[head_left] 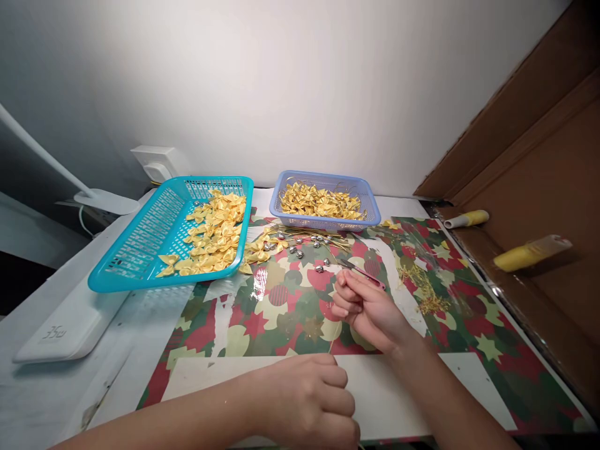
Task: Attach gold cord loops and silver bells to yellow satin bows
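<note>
My left hand [312, 397] is closed in a fist, low over a white board [215, 375] at the front edge. Its fingertips are turned away, so what it grips is hidden. Above and to the right, my right hand [368, 306] is closed with thumb and fingers pressed together; anything between them is too small to make out. Just beyond the right fingers lie small scissors [363, 273] with a pink handle. Several silver bells [300, 254] are scattered past them, near a bundle of gold cords [319, 235]. Loose yellow ribbon bows [265, 247] lie left of the bells.
A teal basket [131, 244] with yellow bows stands at left, against a white power bank [70, 331]. At the back is a blue basket [323, 222] of bows with gold cords. Gold clippings [424, 290] lie right, beside a cardboard wall [529, 187] with yellow-white tubes [532, 252].
</note>
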`<state>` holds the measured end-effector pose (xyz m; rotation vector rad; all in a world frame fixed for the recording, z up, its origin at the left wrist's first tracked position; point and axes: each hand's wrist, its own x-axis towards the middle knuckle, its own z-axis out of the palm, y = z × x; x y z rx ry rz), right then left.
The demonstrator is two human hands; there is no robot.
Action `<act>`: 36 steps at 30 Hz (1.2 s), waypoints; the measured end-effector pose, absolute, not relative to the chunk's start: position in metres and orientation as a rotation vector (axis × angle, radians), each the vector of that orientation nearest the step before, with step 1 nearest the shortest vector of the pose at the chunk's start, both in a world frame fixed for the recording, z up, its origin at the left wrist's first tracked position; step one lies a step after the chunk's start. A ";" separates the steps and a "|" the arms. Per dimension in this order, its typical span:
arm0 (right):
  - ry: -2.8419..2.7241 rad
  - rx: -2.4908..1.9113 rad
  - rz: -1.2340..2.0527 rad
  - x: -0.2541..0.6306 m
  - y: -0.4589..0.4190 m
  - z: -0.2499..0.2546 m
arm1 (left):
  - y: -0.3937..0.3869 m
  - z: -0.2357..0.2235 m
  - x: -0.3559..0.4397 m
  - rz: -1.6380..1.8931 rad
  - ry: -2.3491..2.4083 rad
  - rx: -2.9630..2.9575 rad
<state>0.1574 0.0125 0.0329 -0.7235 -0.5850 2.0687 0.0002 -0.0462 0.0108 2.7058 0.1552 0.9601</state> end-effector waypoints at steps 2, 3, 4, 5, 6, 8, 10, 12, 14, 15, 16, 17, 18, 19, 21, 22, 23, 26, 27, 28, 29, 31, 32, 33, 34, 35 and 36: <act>-0.562 -0.767 1.951 0.159 0.016 0.034 | -0.034 0.023 -0.011 0.977 0.294 2.743; -0.553 -0.784 1.901 0.160 0.017 0.035 | -0.026 0.029 -0.019 0.933 0.453 2.777; -0.545 -0.796 1.856 0.160 0.018 0.035 | -0.016 0.035 -0.029 0.939 0.688 2.804; -0.540 -0.804 1.820 0.161 0.019 0.036 | -0.006 0.039 -0.039 0.908 1.062 2.810; -0.541 -0.807 1.792 0.161 0.019 0.037 | 0.004 0.041 -0.049 0.817 1.408 2.806; -0.560 -0.804 1.760 0.161 0.018 0.039 | 0.022 0.040 -0.066 0.488 1.880 2.796; -0.601 -0.793 1.756 0.160 0.016 0.040 | 0.034 0.035 -0.075 0.244 2.020 2.792; -0.645 -0.790 1.764 0.159 0.015 0.039 | 0.044 0.031 -0.077 0.179 2.034 2.785; -0.671 -0.792 1.764 0.159 0.015 0.037 | 0.052 0.029 -0.075 0.146 2.035 2.779; -0.676 -0.795 1.762 0.159 0.016 0.036 | 0.055 0.029 -0.073 0.125 2.033 2.781; -0.680 -0.799 1.760 0.159 0.016 0.034 | 0.057 0.030 -0.071 0.107 2.029 2.786; -0.681 -0.805 1.759 0.158 0.017 0.033 | 0.059 0.033 -0.069 0.091 2.021 2.793; -0.681 -0.814 1.760 0.158 0.017 0.032 | 0.061 0.036 -0.068 0.078 2.014 2.801; -0.682 -0.824 1.762 0.157 0.017 0.031 | 0.061 0.040 -0.067 0.061 2.011 2.809; -0.693 -0.845 1.770 0.154 0.015 0.029 | 0.058 0.050 -0.064 0.098 2.002 2.825; -0.704 -0.854 1.776 0.153 0.014 0.028 | 0.055 0.055 -0.062 0.170 1.988 2.828; -0.720 -0.861 1.786 0.151 0.013 0.027 | 0.051 0.061 -0.059 0.329 1.948 2.815; -0.779 -0.882 1.820 0.146 0.009 0.023 | 0.034 0.071 -0.046 0.914 1.656 2.552; -0.797 -0.897 1.820 0.144 0.008 0.021 | 0.027 0.071 -0.040 1.035 1.548 2.366; -0.814 -0.917 1.806 0.143 0.007 0.019 | 0.022 0.068 -0.035 1.067 1.451 2.149; -0.839 -0.935 1.776 0.142 0.007 0.018 | 0.017 0.064 -0.031 1.069 1.369 1.894; -0.913 -0.969 1.668 0.141 0.006 0.015 | 0.011 0.052 -0.023 1.015 1.226 1.389; -0.957 -0.984 1.604 0.141 0.006 0.015 | 0.010 0.045 -0.021 0.992 1.183 1.191; -0.998 -0.997 1.543 0.141 0.007 0.014 | 0.010 0.038 -0.019 0.989 1.146 1.032; -1.035 -1.012 1.491 0.142 0.007 0.014 | 0.011 0.032 -0.018 0.992 1.113 0.918; -1.060 -1.028 1.452 0.142 0.007 0.014 | 0.011 0.027 -0.018 0.998 1.079 0.837; -1.076 -1.043 1.425 0.142 0.007 0.014 | 0.012 0.023 -0.018 1.003 1.048 0.782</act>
